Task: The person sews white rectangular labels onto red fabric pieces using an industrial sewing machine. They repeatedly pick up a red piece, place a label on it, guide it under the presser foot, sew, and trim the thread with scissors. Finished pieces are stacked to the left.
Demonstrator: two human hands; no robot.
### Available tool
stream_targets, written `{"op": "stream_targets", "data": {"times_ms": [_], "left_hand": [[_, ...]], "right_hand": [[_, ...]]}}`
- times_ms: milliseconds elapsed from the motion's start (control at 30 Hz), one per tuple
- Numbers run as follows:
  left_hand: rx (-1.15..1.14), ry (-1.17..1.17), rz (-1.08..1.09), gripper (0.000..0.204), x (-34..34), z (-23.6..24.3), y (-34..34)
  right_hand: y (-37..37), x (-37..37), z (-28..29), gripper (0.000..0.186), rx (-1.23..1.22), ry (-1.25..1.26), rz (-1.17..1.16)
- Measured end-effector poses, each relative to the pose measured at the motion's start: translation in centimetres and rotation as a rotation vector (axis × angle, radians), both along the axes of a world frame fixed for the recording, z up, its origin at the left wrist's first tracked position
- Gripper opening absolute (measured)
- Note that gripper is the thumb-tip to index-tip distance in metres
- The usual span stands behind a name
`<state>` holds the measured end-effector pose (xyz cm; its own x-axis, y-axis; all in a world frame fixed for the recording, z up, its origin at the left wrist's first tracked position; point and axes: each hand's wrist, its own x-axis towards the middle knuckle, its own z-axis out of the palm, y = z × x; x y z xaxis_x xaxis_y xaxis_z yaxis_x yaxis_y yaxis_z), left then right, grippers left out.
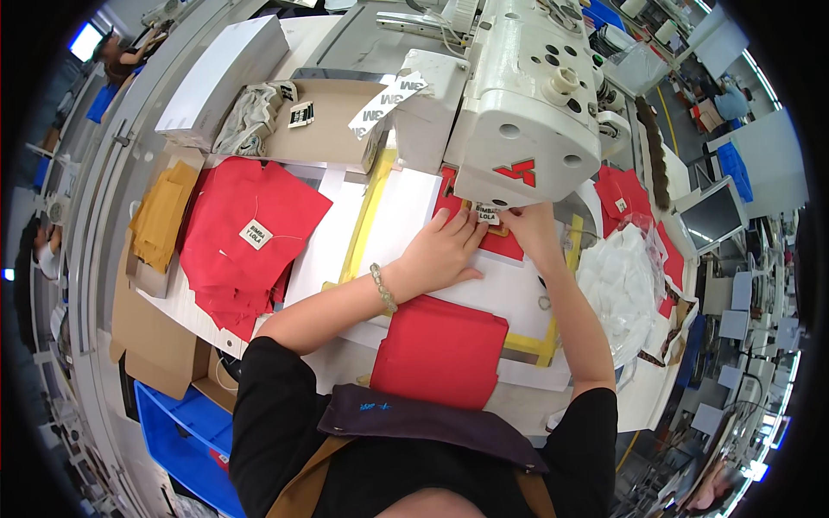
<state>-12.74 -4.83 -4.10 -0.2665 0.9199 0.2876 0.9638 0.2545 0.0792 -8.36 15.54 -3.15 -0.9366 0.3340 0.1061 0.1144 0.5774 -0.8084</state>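
Under the head of a white sewing machine (518, 112) lies a red fabric piece (505, 248) with a small white label (486, 215) on it. My left hand (442, 250) rests flat, fingers stretched, its fingertips at the label's left edge. At the label's right edge, my right hand (533, 230) has its fingertips drawn together on it. The needle area is partly hidden by the machine head. Close to my body, a folded red fabric piece (440, 352) lies across the table's near edge.
A pile of red fabric pieces (220, 207), a label on top, sits at left beside yellow pieces (161, 216) in a box. Behind stands a cardboard tray (337, 116). A clear bag of white pieces (617, 285) is at right; a blue bin (177, 440) stands lower left.
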Motion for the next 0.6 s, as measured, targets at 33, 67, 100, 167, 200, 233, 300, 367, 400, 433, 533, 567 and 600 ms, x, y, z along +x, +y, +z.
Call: {"op": "stream_targets", "data": {"times_ms": [33,67,100,167,200,233,300,367,400,433,533,567,600], "left_hand": [[-0.003,0.013,0.019,0.076,0.4,-0.2,0.2],[-0.003,0.026,0.033,0.077,0.6,-0.2,0.3],[-0.01,0.007,0.027,0.078,0.5,-0.1,0.3],[-0.022,-0.029,0.013,0.079,0.4,0.2,0.1],[0.01,-0.032,0.005,0.08,0.0,0.2,-0.2],[0.043,-0.035,-0.003,0.08,-0.7,0.2,-0.6],[0.081,-0.064,-0.01,0.082,-1.9,0.0,-1.3],[0.098,-0.117,-0.012,0.084,-2.8,-0.3,-1.5],[0.068,-0.139,0.001,0.084,-3.0,-0.2,-1.6],[0.038,-0.16,0.014,0.084,-3.2,-0.1,-1.7],[0.033,-0.132,0.035,0.084,-3.3,-0.3,-1.3],[0.043,-0.106,0.038,0.084,-3.2,-0.4,-1.2],[0.047,-0.093,0.047,0.084,-3.2,-0.4,-1.1]], "right_hand": [[-0.4,0.2,0.4,0.014,0.059,-0.038,0.0],[-0.8,0.5,0.9,0.014,0.121,-0.076,-0.006],[-0.9,0.8,0.6,0.013,0.276,0.044,0.035],[-0.8,1.4,-0.4,0.012,0.584,0.287,0.117],[-0.7,1.9,-0.6,0.014,0.586,0.288,0.182],[-0.5,2.5,-0.7,0.016,0.588,0.287,0.247],[-0.5,3.1,-0.7,0.021,0.61,0.302,0.348],[-0.6,3.4,-0.5,0.028,0.657,0.328,0.417],[-0.7,3.6,-0.5,0.031,0.64,0.313,0.413],[-0.9,3.7,-0.4,0.033,0.624,0.297,0.409],[-1.2,3.9,-0.3,0.037,0.596,0.254,0.398],[-1.4,3.9,-0.3,0.038,0.588,0.242,0.393],[-1.4,3.9,-0.3,0.038,0.586,0.22,0.386]]}}
